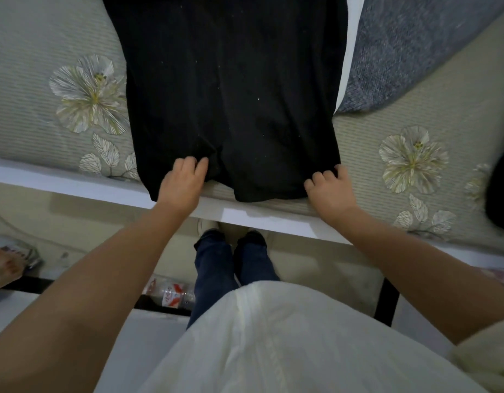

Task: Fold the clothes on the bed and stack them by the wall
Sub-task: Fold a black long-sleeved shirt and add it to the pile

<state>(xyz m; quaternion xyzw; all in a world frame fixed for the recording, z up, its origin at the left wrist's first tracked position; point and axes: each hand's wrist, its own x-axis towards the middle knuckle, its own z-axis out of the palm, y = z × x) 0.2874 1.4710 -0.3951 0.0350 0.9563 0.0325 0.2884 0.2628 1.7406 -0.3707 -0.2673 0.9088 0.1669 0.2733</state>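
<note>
a person stood at the near edge of a bed with a pale green ribbed cover printed with white flowers [415, 114]. a black soft fabric garment [231, 95] lay spread flat on it, running from the near edge away toward the far side. the left hand [182, 181] rested on the garment's near hem, left of centre, fingers loosely bent; whether it pinched the cloth could not be told. the right hand [331, 191] had its fingers curled onto the near right corner, seemingly gripping it. the step looked like the start of a fold: the next move would call for lifting the near hem evenly and carrying it to the far side. a grey knitted garment [409, 49] lay far right. a clear plastic bottle with a red label [171, 293] lay on the floor; its contents could not be seen.
</note>
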